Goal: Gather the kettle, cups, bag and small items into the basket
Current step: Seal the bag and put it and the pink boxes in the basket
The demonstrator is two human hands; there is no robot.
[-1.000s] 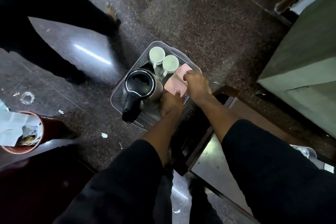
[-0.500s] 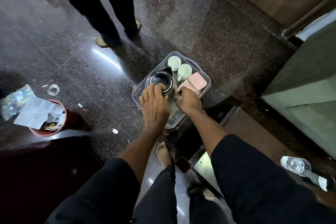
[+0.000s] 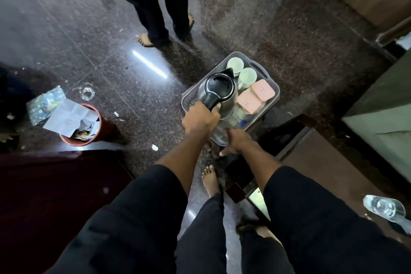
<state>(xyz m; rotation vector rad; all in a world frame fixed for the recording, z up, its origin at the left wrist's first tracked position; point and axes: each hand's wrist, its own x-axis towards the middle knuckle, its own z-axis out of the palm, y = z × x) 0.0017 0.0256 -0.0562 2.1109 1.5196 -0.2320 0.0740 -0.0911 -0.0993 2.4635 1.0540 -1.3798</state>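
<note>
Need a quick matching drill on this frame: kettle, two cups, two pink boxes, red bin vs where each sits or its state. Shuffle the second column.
Things:
1. kettle
2. two cups
3. two pink boxes
4. red bin

Places or states:
A. far corner of the basket
B. on the floor, stuffed with paper
C. handle gripped by the left hand
D. basket's right side, lids on

Pairs: 1-C, 2-A, 3-D, 4-B

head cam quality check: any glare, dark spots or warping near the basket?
Head view: a bright streak of glare on the polished floor left of the basket; scene dim, sleeves nearly black; wide-angle bending at the edges; kettle, cups and left hand fairly sharp; a bag, if present, not discernible.
</note>
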